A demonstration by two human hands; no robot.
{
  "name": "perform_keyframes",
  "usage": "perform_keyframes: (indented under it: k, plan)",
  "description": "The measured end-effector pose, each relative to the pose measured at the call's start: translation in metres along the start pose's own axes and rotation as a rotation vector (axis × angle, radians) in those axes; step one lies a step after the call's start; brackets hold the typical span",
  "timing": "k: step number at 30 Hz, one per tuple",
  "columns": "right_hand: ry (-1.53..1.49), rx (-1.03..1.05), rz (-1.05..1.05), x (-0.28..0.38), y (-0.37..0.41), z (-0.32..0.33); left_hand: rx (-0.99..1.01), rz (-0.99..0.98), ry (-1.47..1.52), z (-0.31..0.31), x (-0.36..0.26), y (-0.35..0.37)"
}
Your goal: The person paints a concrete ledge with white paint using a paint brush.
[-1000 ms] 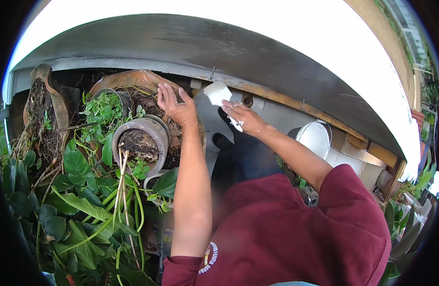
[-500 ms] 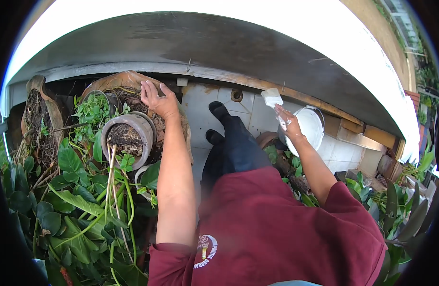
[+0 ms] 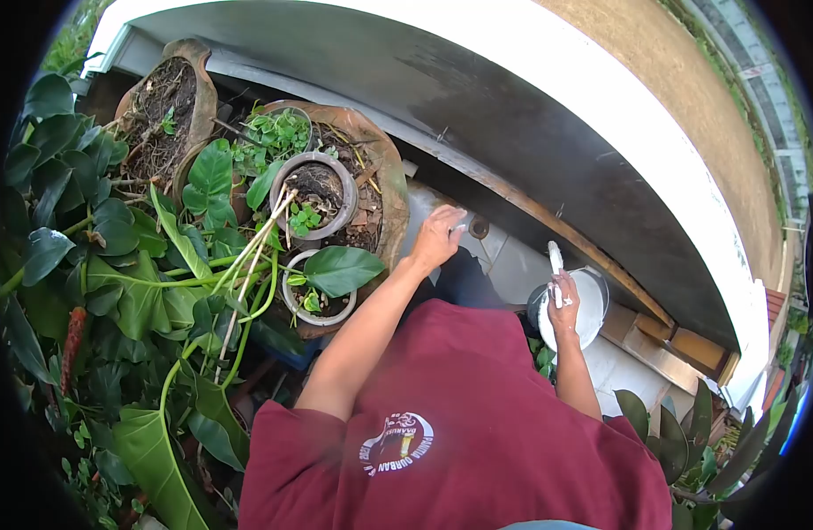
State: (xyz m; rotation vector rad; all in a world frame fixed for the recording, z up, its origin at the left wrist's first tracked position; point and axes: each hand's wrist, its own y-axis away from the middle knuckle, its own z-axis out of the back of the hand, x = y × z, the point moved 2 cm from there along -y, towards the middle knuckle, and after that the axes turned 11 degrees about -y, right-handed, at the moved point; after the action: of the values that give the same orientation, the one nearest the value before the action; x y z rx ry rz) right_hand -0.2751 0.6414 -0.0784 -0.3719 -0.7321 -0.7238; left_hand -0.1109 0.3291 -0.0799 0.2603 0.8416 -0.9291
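Note:
A paintbrush point(image 3: 556, 263) is gripped in my right hand point(image 3: 564, 309), its white-coated bristle end pointing up toward the wooden strip. White paint marks the fingers of that hand. Just behind and beside it, a white bucket point(image 3: 592, 311) overlaps the hand in this view. My left hand point(image 3: 437, 237) is empty and held out over the tiled floor, fingers partly bent and apart, with white on the fingertips. Left of it stands a large brown planter point(image 3: 391, 190) holding soil and smaller pots.
A round grey pot point(image 3: 346, 190) and a white-rimmed pot point(image 3: 293, 311) stand at the left amid broad green leaves point(image 3: 150, 291). A dark overhanging surface point(image 3: 477, 115) curves across the top, with a wooden strip point(image 3: 592, 252) below it. A floor drain point(image 3: 480, 227) lies ahead.
The view has turned, so the planters sit farther right. My left hand has moved from the planter's edge to over the floor. The brush now points more upright beside the bucket.

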Motion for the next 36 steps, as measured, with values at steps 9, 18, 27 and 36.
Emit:
perform_keyframes:
  k: [9, 18, 27, 36]
  plan:
    - [0.108, 0.039, -0.02, -0.007, 0.028, 0.009, 0.652, 0.244, -0.093, 0.031, 0.004, 0.113]
    - [0.124, -0.084, 0.096, 0.031, 0.035, 0.035, 0.329, 0.481, 0.242, 0.079, 0.02, 0.162]
    - [-0.007, -0.107, 0.373, 0.107, -0.013, 0.065, 0.221, 0.574, 0.212, 0.115, 0.004, 0.154]
    - [-0.728, -0.156, 0.47, 0.207, -0.053, 0.106, 0.078, 0.607, 0.255, 0.109, 0.002, 0.154]
